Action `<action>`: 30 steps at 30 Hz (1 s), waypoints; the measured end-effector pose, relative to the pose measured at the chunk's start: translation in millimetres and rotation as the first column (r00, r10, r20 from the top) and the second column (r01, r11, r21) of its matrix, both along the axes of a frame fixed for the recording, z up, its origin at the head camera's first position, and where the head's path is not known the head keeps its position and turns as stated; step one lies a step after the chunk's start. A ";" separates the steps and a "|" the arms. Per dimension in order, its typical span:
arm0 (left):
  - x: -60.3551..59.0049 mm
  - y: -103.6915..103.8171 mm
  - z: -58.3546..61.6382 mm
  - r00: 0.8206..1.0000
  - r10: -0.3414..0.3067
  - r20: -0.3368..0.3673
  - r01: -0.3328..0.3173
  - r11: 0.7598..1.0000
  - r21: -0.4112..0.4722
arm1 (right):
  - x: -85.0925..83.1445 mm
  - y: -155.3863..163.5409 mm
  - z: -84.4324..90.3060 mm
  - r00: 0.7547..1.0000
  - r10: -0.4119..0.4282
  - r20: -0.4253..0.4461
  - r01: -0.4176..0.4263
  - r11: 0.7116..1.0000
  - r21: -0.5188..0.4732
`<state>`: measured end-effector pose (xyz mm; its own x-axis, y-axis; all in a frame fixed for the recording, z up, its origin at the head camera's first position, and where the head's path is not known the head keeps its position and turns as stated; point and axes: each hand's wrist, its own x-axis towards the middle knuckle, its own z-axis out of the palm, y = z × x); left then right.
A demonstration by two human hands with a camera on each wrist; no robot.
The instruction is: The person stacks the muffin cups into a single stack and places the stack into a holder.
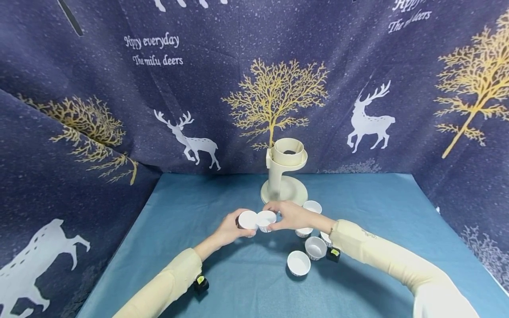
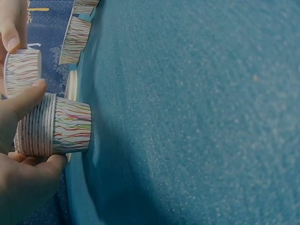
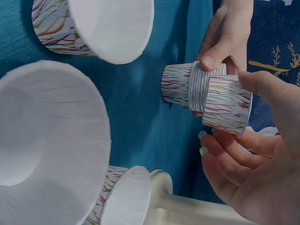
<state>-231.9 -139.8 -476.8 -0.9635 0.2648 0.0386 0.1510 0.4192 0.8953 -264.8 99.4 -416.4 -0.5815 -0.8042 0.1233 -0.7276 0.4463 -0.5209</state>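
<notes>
Four loose paper cups (image 1: 298, 263) stand or lie near the right forearm, and a cream cup-holder stand (image 1: 284, 172) rises just behind the hands. The counter (image 1: 199, 274) wears a teal cloth, walled by a navy curtain (image 1: 119, 110) with deer and gold trees. Above the counter's middle, the left hand (image 1: 226, 229) has its grip clenched round a nested stack of striped cups (image 1: 248, 219); the right hand (image 1: 289, 215) pinches a single striped cup (image 1: 266, 219) touching it. One cup is partly hidden behind the right wrist.

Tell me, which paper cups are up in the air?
The stack of cups in the left hand and the single cup in the right hand; the rest sit on the table.
</notes>
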 end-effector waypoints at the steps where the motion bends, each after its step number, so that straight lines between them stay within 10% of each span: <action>1: 0.0 0.0 -0.1 1.000 -0.003 -0.004 0.003 1.000 0.001 | -0.3 0.2 0.2 1.000 0.001 0.008 -0.001 1.000 -0.003; 30: -1.9 -2.3 1.0 0.999 -0.030 0.012 0.031 0.999 -0.038 | -5.0 -31.5 13.2 0.999 0.012 -0.041 -0.014 0.999 -0.046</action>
<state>-233.8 -142.1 -475.8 -0.9553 0.2950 0.0168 0.1541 0.4488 0.8803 -269.8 67.9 -403.2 -0.5649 -0.8044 0.1839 -0.7541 0.4129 -0.5107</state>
